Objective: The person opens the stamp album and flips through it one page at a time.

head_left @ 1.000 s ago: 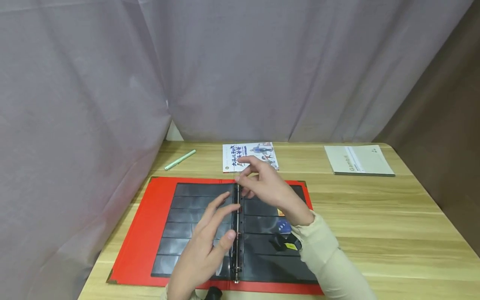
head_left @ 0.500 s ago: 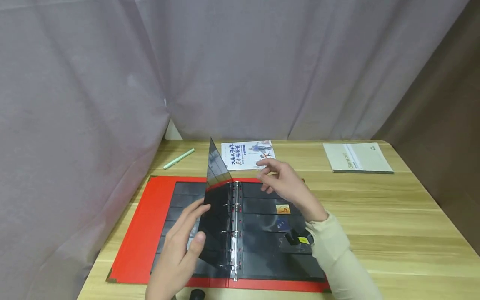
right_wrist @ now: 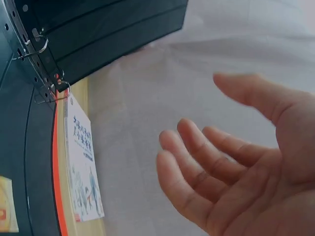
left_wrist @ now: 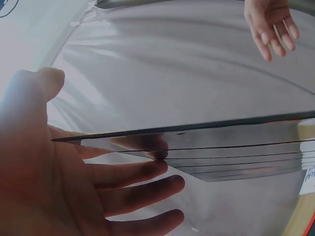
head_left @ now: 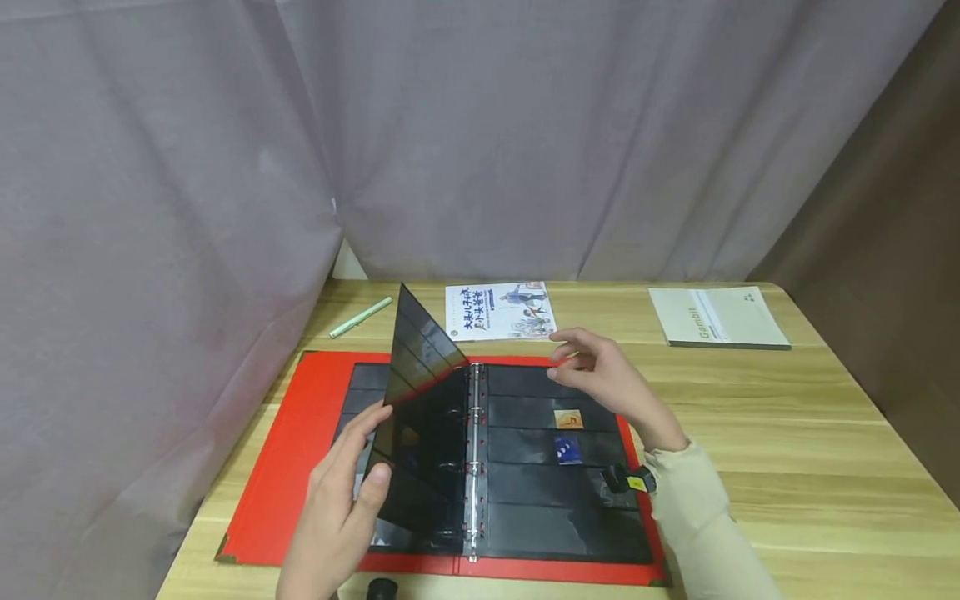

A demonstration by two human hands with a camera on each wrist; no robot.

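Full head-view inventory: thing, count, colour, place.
Binder: 1, red, open, centre
Raised page: 1, dark, over left half
Flat pages: 2 showing, black, both halves
Ring bar: 1, silver, binder centre
Coloured pieces: 2, orange and blue, right half
Pen: 1, pale green, back left
Booklet: 1, white, behind binder
Gambit book: 1, pale, back right
Table: 1, light wood, underneath
Curtains: count unclear, grey/brown, background
Sleeve: 1, cream, lower right
Left grip: 1, bare, at raised page
Right grip: 1, bare, over right half
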